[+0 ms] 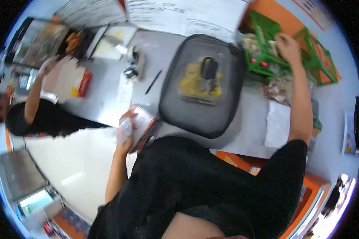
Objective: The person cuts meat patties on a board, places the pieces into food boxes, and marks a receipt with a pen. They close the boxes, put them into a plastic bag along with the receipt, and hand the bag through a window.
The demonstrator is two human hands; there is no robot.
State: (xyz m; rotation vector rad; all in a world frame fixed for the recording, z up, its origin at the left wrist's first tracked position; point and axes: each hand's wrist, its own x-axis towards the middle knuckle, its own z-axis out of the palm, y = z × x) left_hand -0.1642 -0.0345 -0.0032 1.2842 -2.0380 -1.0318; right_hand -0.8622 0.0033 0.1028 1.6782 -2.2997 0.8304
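One grey counter [167, 51]: left hand [127, 139] clutches crumpled plastic [123, 127]; right hand [288, 47] at green basket [263, 28], fingers unclear.

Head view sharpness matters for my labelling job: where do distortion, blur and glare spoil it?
In the head view, fisheye bends the grey counter edges and blackens the corners; motion blur smears the papers at top and the right hand at the green basket; the left hand, closed on a white wrapper, is soft; glare blows out the lower right corner.
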